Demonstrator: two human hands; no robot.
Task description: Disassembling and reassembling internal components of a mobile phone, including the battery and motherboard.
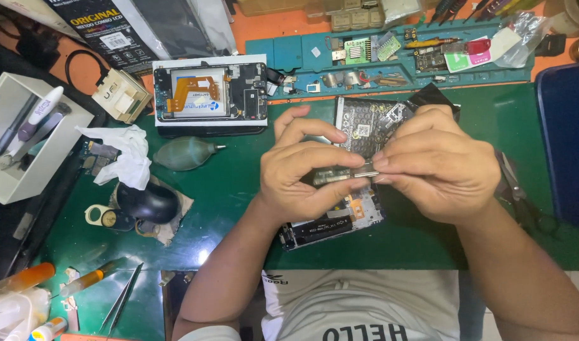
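Note:
My left hand (305, 173) and my right hand (438, 167) meet above the green mat (239, 189), both pinching a small flat translucent part with a metal end (346, 173) between thumbs and forefingers. Under them lies an opened phone body (330, 227) with its circuit board and dark shielding (365, 126) showing. A second opened phone (210, 95), with an orange flex cable and a battery, rests on a white box further back on the left.
A dark rubber air blower (185, 153) and crumpled white tissue (128, 155) lie left of my hands. Tweezers (122, 303) and small bottles sit at the front left. A white bin of tools (24, 136) stands far left; a teal parts tray (390, 57) runs along the back.

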